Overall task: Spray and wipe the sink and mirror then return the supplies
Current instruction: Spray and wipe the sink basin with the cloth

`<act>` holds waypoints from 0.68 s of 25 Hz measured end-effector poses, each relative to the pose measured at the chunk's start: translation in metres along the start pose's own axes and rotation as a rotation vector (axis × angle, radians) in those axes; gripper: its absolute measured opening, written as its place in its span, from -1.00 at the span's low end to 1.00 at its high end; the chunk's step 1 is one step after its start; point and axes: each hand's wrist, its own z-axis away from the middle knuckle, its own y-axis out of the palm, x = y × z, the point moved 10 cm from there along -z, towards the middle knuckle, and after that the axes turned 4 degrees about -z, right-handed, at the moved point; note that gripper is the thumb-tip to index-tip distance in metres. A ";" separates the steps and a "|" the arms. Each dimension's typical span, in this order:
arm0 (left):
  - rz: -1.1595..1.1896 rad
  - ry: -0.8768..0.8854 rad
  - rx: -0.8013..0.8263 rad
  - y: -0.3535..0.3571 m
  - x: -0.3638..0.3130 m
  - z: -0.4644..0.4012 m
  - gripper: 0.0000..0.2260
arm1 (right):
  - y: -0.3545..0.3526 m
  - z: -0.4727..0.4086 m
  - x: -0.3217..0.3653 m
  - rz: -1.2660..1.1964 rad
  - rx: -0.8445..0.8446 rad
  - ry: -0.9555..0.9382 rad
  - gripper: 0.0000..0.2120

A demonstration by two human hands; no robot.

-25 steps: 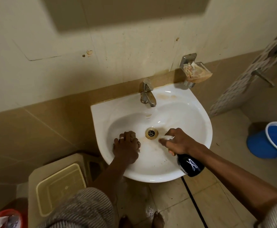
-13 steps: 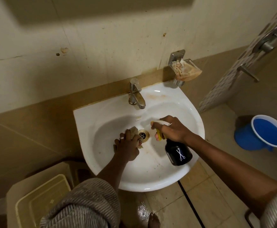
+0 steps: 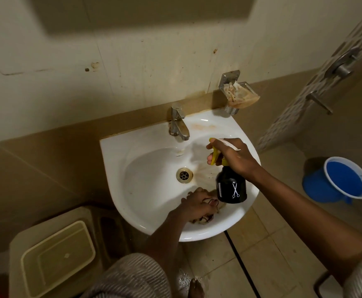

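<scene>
Sink (image 3: pixel 115 168): white wall basin; brownish streaks run from the drain (image 3: pixel 184 175) toward the right wall; a faint stain on the ledge behind the tap (image 3: pixel 179 125).
Right hand (image 3: pixel 231 158): wrapped around the neck of the bottle (image 3: pixel 231 186), fingers (image 3: pixel 211 157) on the yellow trigger; the black bottle hangs over the right side of the bowl, nozzle aimed left, toward the tap.
Left hand (image 3: pixel 197 205): pressed down on a cloth (image 3: pixel 219 206) at the near wall of the bowl, just below the bottle; little of the cloth shows.
Mirror: out of frame.
Step in hand: judged to be spraying and wiping the bowl.
Next move: a trigger squeeze onto the streaks beside the drain, then the cloth carried across them with firm pressure.
Remaining: ledge stain, mirror, return of supplies.
</scene>
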 end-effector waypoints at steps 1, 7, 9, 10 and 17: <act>0.030 0.003 0.020 0.000 0.002 0.007 -0.54 | 0.002 0.001 0.002 -0.008 0.003 -0.006 -0.67; -0.071 0.099 0.152 -0.029 0.017 0.066 -0.86 | 0.035 0.006 0.018 -0.033 0.067 -0.066 -0.68; -0.246 0.076 0.221 -0.045 0.027 0.084 -0.89 | 0.050 0.007 0.021 -0.040 0.093 -0.088 -0.67; -0.316 0.060 0.249 -0.055 0.031 0.092 -0.86 | 0.056 0.008 0.023 -0.043 0.105 -0.092 -0.66; -0.420 -0.191 0.071 -0.186 0.042 0.125 -0.82 | 0.071 0.005 0.031 -0.131 0.158 -0.098 -0.60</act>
